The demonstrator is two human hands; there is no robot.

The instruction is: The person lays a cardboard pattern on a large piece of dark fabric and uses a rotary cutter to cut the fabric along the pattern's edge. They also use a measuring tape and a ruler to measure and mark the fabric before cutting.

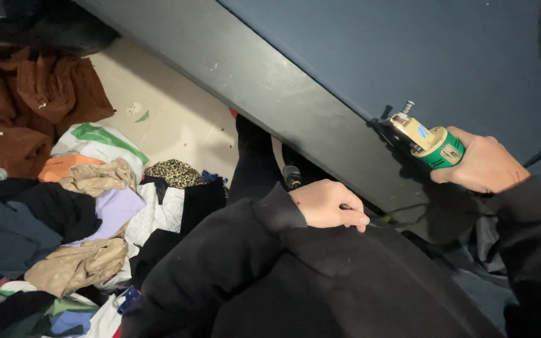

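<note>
The right hand (484,164) is clamped around a small green power tool (430,143), fingers wrapped round its cylindrical body. The tool has a cream-coloured head and a short metal stud sticking up from it, and it sits at the near edge of the dark blue worktop (408,56), its head resting on or just above the surface (which of the two cannot be told). A black cord runs from the tool's area down over the edge.

The left hand (328,204) is lower, below the worktop's grey front edge (270,81). Its fingers are curled together, pinching something thin and dark against the black fabric (320,275) spread across the lap; what exactly is pinched is too small to tell. Both arms wear black sleeves.

To the left, on the pale floor (176,119), lies a heap of loose fabric pieces (82,206): rust-brown cloth (32,100) at the top, beige, lilac, white, black and a leopard-print scrap (173,172) among them. The heap is well apart from both hands.
</note>
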